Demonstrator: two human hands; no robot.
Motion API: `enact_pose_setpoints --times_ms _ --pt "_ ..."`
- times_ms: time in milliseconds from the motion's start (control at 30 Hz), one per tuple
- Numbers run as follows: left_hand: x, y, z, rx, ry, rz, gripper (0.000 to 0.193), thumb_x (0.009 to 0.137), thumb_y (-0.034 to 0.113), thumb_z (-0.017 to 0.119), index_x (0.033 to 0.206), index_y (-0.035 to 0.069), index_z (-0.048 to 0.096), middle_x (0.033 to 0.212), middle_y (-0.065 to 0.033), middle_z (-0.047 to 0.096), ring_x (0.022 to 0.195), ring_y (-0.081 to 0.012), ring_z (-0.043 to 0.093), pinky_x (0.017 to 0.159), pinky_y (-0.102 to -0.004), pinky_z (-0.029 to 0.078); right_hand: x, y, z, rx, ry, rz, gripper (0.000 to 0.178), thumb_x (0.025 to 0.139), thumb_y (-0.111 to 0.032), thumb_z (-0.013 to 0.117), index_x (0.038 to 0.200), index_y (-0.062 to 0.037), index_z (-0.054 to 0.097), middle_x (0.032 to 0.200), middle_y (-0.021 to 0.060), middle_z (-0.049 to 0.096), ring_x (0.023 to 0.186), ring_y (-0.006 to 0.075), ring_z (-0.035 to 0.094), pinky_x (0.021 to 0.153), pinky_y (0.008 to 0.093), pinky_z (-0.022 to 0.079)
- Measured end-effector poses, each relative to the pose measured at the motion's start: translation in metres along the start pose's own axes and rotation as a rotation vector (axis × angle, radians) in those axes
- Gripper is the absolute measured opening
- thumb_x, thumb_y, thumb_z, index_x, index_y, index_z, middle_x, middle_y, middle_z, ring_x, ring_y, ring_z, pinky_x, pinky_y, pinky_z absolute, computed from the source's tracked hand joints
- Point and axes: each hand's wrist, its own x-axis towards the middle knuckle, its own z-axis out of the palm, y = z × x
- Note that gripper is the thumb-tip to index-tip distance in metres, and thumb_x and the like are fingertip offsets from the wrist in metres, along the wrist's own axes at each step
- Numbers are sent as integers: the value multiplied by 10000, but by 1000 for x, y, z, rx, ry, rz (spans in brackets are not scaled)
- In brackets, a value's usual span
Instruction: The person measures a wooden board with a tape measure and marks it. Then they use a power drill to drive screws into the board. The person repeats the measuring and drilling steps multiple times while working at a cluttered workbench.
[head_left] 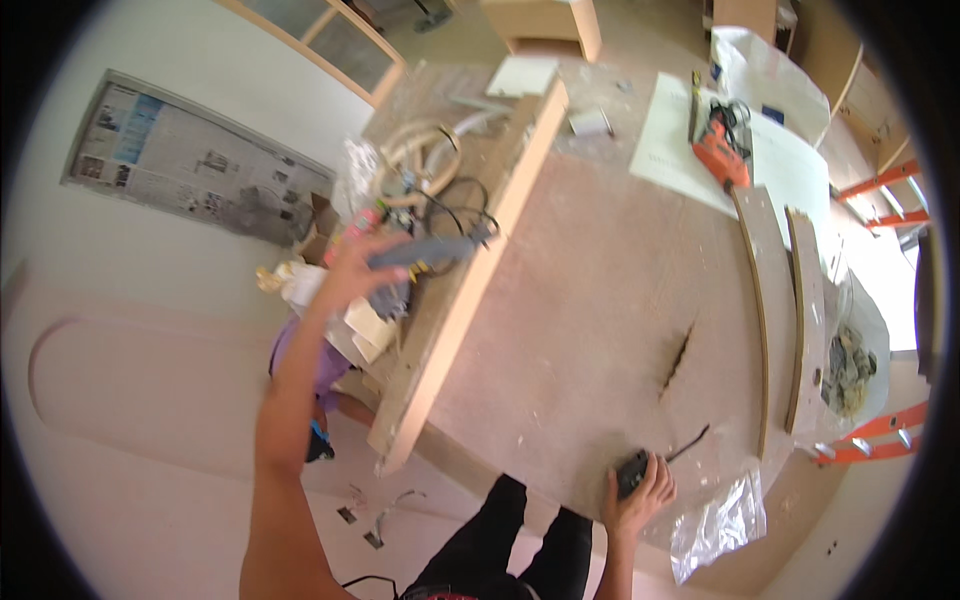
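Observation:
My left hand (355,268) is closed round a long grey tool (425,250) above the cluttered left side of the table. The tool's far end points right, over a long wooden board (470,300) with a pale edge. Near that end, black cable (470,190) loops over the clutter. At the table's front edge, my right hand (640,497) grips a small black device (631,473). A thin black rod or cord sticks out from the device toward the upper right. My fingers cover part of it, so its exact kind is unclear.
A crumpled clear plastic bag (720,525) lies beside my right hand. Two curved wooden strips (765,310) run along the table's right side, below an orange power tool (718,155). Orange ladders (880,435) stand at the right. A person in purple (318,360) is low at the left.

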Motion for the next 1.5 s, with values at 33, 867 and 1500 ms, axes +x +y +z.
enact_pose_setpoints --times_ms 33,867,1500 --pt "10 -2 -21 -139 -65 -114 576 830 155 876 1357 15 691 1272 -105 736 1149 -207 680 1028 -343 510 -2 -2 -3 17 -7 7 805 809 -380 843 1462 -42 515 1377 188 583 1315 382 534 1118 593 326" --pt "87 -110 30 282 92 74 502 1075 323 597 1515 84 558 1416 -203 586 1343 -373 529 1158 -400 382 115 -2 -65 716 -517 260 501 812 -156 812 1217 10 569 997 186 667 877 294 666 830 391 540" --pt "-83 123 275 -839 -701 -248 200 916 33 787 1033 19 625 1031 -53 661 933 -127 660 705 -303 604 154 -63 -62 690 -838 -116 696 783 -223 866 1313 -27 460 1002 239 717 893 437 738 761 477 587"
